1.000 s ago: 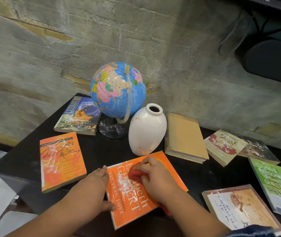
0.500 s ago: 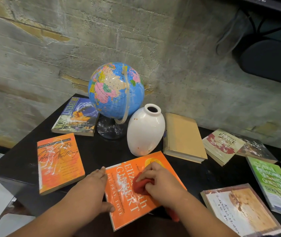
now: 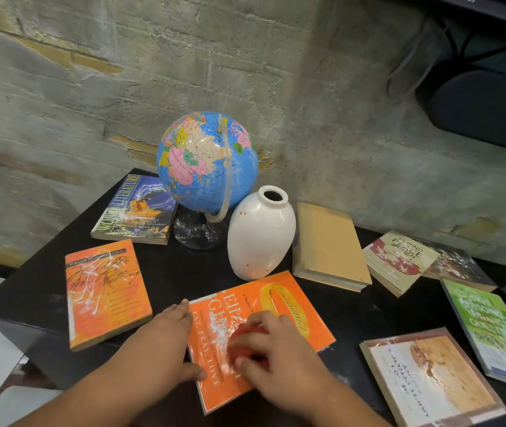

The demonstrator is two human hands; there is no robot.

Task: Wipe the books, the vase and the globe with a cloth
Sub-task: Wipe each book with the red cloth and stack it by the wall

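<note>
An orange book (image 3: 279,306) lies at the front of the black table (image 3: 183,272). My right hand (image 3: 273,362) grips a bunched red cloth (image 3: 244,340) and presses it on the book's cover. My left hand (image 3: 165,343) lies flat along the book's left edge, thumb on the cover. Behind the book stand a white vase (image 3: 261,238) and a blue globe (image 3: 207,161) on a dark base. White smears show on several covers.
Another orange book (image 3: 106,291) lies left, a World Literature book (image 3: 137,211) behind it. A tan hardback (image 3: 328,245) lies right of the vase, with several more books (image 3: 430,374) further right. A rough concrete wall rises behind; a dark speaker (image 3: 489,109) hangs top right.
My right hand has slid the red cloth down the orange cover toward me, uncovering the book's upper half. My left hand has stayed at the book's left edge.
</note>
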